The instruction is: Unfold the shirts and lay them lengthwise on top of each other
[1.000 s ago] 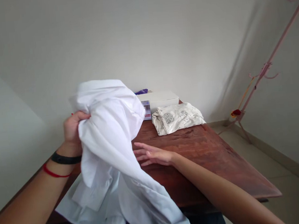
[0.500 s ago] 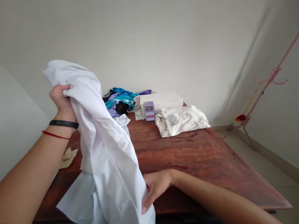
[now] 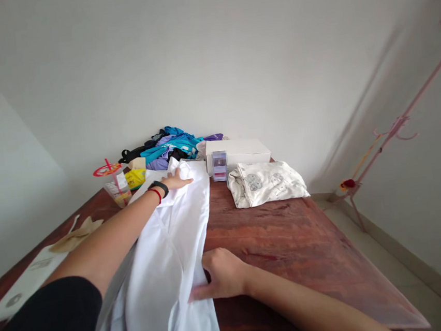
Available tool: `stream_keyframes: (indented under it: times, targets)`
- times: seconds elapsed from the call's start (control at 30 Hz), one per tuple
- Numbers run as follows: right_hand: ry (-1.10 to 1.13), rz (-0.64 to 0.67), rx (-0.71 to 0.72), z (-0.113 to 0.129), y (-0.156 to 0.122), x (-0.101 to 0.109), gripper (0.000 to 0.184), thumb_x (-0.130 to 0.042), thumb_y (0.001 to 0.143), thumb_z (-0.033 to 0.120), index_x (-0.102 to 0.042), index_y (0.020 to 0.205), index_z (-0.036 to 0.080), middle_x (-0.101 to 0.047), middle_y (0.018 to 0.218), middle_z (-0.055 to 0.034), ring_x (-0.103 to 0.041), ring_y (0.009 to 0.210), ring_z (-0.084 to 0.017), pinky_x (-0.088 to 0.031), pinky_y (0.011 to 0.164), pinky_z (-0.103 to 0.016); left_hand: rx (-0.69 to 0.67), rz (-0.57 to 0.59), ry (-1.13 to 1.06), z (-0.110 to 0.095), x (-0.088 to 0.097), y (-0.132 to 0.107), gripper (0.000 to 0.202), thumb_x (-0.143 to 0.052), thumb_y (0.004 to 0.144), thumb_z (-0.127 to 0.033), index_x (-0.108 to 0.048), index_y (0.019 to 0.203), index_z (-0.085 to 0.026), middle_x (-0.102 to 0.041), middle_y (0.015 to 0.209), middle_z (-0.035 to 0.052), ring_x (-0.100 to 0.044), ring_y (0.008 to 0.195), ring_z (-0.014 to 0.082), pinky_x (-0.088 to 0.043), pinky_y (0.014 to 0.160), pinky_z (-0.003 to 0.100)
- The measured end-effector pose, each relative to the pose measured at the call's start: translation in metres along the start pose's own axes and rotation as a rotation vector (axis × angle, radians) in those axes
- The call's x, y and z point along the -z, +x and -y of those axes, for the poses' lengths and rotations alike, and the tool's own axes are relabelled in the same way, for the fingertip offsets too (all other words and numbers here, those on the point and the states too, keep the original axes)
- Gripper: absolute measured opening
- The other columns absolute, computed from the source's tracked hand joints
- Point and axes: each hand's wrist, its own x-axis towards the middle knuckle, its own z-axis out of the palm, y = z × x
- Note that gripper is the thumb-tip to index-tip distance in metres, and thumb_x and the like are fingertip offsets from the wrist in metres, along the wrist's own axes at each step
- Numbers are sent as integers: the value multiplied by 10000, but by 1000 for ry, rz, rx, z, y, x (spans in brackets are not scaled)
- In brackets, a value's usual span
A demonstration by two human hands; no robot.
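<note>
1. White walls stand around a brown wooden counter [image 3: 297, 231].
2. On it, the left hand [image 3: 177, 181] lies flat with its fingers open. It presses down on the far end of a white shirt [image 3: 163, 264].
3. The right hand [image 3: 220, 281] is closed tight and pinches the right edge of the shirt, near the front of the counter.
4. The white shirt lies stretched out long on the counter, from the far side to the front edge, where it hangs over.
5. Just right of the shirt's far end sits a white box [image 3: 242, 152]. A folded cloth with little pictures [image 3: 269, 181] lies in front of the box.
6. Behind the left hand, a pile of blue, purple and black clothes [image 3: 167, 145] lies by the wall.
7. To the left of that hand stands a clear cup with a red lid [image 3: 115, 188], and a yellow packet [image 3: 136, 178] is right beside it.
8. Far to the right, a pink rack [image 3: 396, 127] leans up by the wall.
</note>
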Motion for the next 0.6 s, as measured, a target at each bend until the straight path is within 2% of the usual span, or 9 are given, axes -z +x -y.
stream_keyframes:
  times: [0.1, 0.17, 0.23, 0.33, 0.43, 0.6]
  targets:
    - [-7, -12, 7, -3, 0, -2, 577, -764, 771, 735, -647, 727, 172, -695, 763, -48, -580, 660, -160, -291, 575, -266, 127, 40, 31, 0, -35, -13, 1145, -809, 766, -639, -271, 1587, -51, -112, 1668, 370, -163, 1468, 613, -175, 1061, 768]
    - [10, -24, 2, -5, -2, -1, 585, -770, 765, 735, -612, 682, 178, -658, 710, -30, -540, 625, -143, -278, 571, -266, 153, -7, 69, 2, -50, -19, 1013, -721, 867, -597, -257, 1615, -97, -43, 1692, 334, -90, 1484, 618, -83, 1059, 802]
    - [47, -42, -17, -7, -3, 2, 617, -753, 775, 747, -549, 623, 185, -583, 635, -3, -467, 577, -119, -254, 562, -271, 149, -65, 96, 5, -60, -23, 860, -604, 964, -539, -250, 1627, -120, -36, 1702, 306, -59, 1503, 586, -20, 1079, 789]
    - [153, -105, -52, -10, -4, 6, 649, -633, 888, 735, -459, 582, 189, -468, 582, 27, -386, 553, -98, -238, 562, -272, 118, -117, 93, 11, -69, -26, 769, -523, 1012, -496, -244, 1635, -142, -28, 1709, 281, -36, 1520, 546, 24, 1107, 754]
    - [240, -203, -112, -19, -2, 7, 638, -517, 990, 659, -404, 575, 187, -417, 577, 34, -363, 558, -94, -242, 564, -268, 97, -154, 100, 16, -74, -25, 752, -519, 1015, -472, -254, 1633, -134, -53, 1704, 286, -66, 1516, 545, 18, 1115, 744]
    - [281, -328, -183, -37, 4, 5, 568, -573, 981, 555, -401, 578, 194, -422, 561, 36, -351, 559, -101, -247, 552, -269, 77, -182, 75, 22, -77, -21, 754, -558, 998, -450, -277, 1626, -141, -83, 1699, 289, -100, 1510, 554, -1, 1132, 725]
